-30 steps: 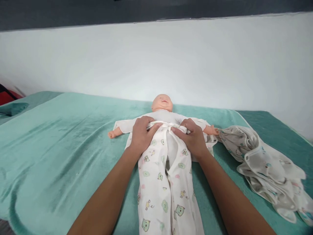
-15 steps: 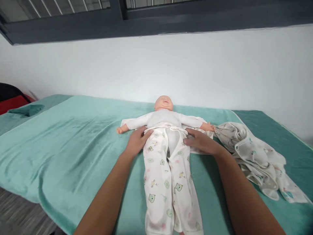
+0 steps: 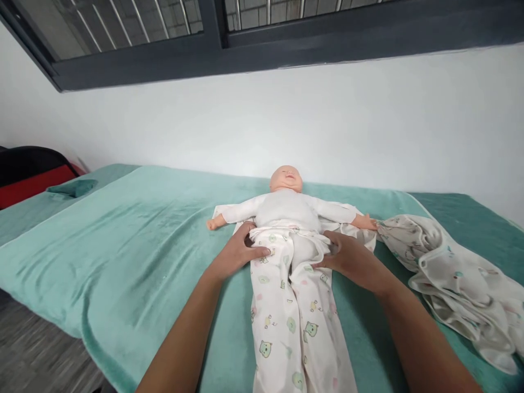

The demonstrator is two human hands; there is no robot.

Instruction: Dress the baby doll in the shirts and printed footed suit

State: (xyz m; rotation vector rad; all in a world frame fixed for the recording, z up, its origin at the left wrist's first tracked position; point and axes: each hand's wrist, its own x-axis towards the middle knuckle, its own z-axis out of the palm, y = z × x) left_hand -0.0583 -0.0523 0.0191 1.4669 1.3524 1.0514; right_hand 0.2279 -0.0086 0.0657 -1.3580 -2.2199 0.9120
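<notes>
A baby doll [image 3: 288, 210] in a white top lies on its back, arms spread wide. White baby pants [image 3: 282, 322] with green animal prints cover its legs up to the waist. At the waistband's left side is my left hand [image 3: 237, 252], its thumb on the front of the cloth and its fingers curled at the edge. My right hand [image 3: 351, 256] grips the right side, thumb and fingers closed on the fabric. The front of the pants gapes at the crotch, where white shows underneath. The fingertips of both hands are partly hidden.
A crumpled printed white garment [image 3: 462, 278] lies on the right, touching the doll's hand. Green plush blanket [image 3: 135, 262] covers the bed. A white wall [image 3: 229, 125] and dark window frame [image 3: 135, 63] stand behind. A red and black object [image 3: 36, 174] sits far left.
The view has shifted, so the scene sits slightly lower and further right. My left thumb now lies lower on the pants, and my right hand has closed around the side of the cloth.
</notes>
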